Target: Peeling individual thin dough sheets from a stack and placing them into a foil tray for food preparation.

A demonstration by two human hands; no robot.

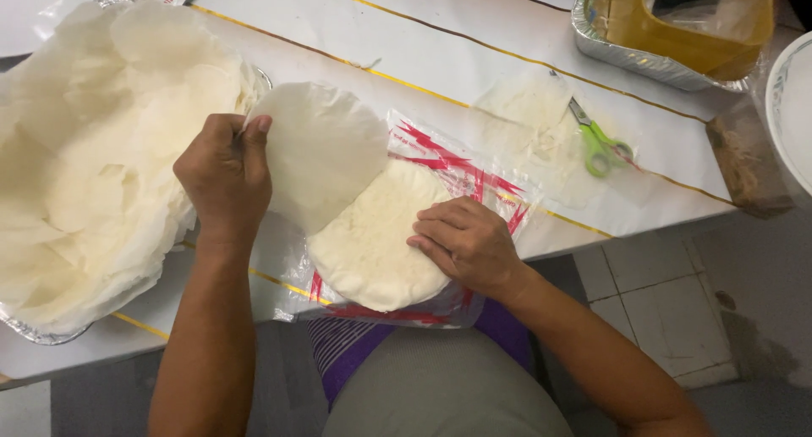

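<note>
The left hand is pinched shut on the rim of one thin white wrapper sheet, which is lifted and peeling away toward 11 o'clock from the stack of wrappers. The stack lies on its clear plastic bag with red markings, at the near edge of the white table. The right hand rests flat on the stack at its 3 o'clock side, fingers together and pressing down, gripping nothing.

At 9 o'clock from the stack, a foil tray holds a loose heap of separated sheets. Green-handled scissors lie at 1 o'clock, well apart. A second foil tray with a yellow container sits at the far edge.

Assessment: the sheet looks fragile. The peel is best kept slow and low, drawn across the stack and not upward, with the flat hand holding the sheets beneath. A tear at the pinched rim appears the chief risk.
</note>
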